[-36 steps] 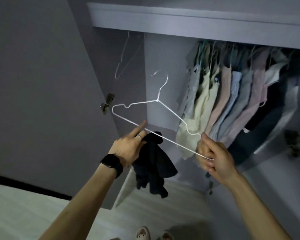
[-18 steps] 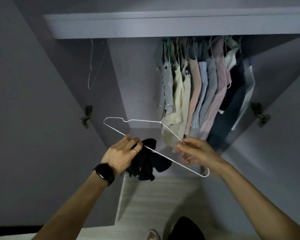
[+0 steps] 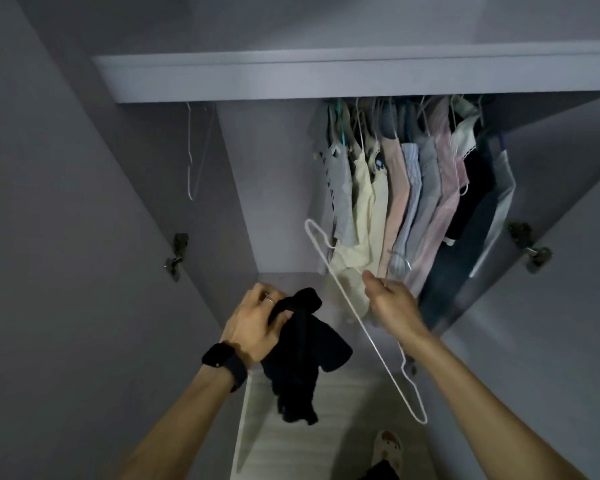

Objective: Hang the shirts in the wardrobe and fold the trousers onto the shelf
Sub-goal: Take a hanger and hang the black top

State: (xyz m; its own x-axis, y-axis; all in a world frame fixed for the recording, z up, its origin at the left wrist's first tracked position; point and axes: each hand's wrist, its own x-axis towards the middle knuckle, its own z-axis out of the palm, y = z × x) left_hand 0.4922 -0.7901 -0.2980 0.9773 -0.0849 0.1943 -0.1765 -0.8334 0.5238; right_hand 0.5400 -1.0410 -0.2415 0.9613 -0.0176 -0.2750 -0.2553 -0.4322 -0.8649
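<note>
My left hand (image 3: 257,323) grips a bunched black garment (image 3: 302,355) that dangles below my wrist, in front of the open wardrobe. My right hand (image 3: 390,304) holds a white wire hanger (image 3: 357,323) near its neck; the hanger hangs steeply tilted, one end up by the pale yellow shirt and the other down near the floor. The left hand is off the hanger. Several shirts (image 3: 413,188) hang on the rail at the upper right of the wardrobe.
An empty wire hanger (image 3: 190,157) hangs alone at the left end of the rail. A thick shelf edge (image 3: 343,76) runs above the rail. Open doors (image 3: 66,237) stand on both sides, with hinges (image 3: 177,254) showing. Light floor and my slipper (image 3: 388,448) lie below.
My left hand has let go of the hanger and keeps only the black garment. The right hand has swung the hanger from nearly level to steeply tilted. The view has tipped downward.
</note>
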